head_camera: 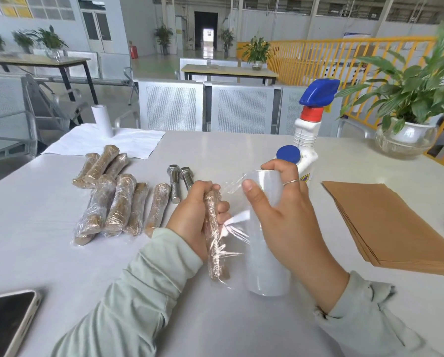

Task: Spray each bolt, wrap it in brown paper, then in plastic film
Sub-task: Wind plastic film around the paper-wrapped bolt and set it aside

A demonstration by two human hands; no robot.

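Wrapped bolt — your left hand grips it, long axis near-to-far; film roll just right, clasped by your right hand.

The left hand comes in from the lower left in a pale green sleeve, forearm angled up toward the middle. Its fingers curl round a paper-wrapped bolt, the grip closed on the upper part, knuckles outward. The right hand, also in a pale green sleeve, reaches in from the lower right of that bolt and clasps a roll of plastic film, thumb across its near face, fingers wrapped over the top, a ring on one finger.
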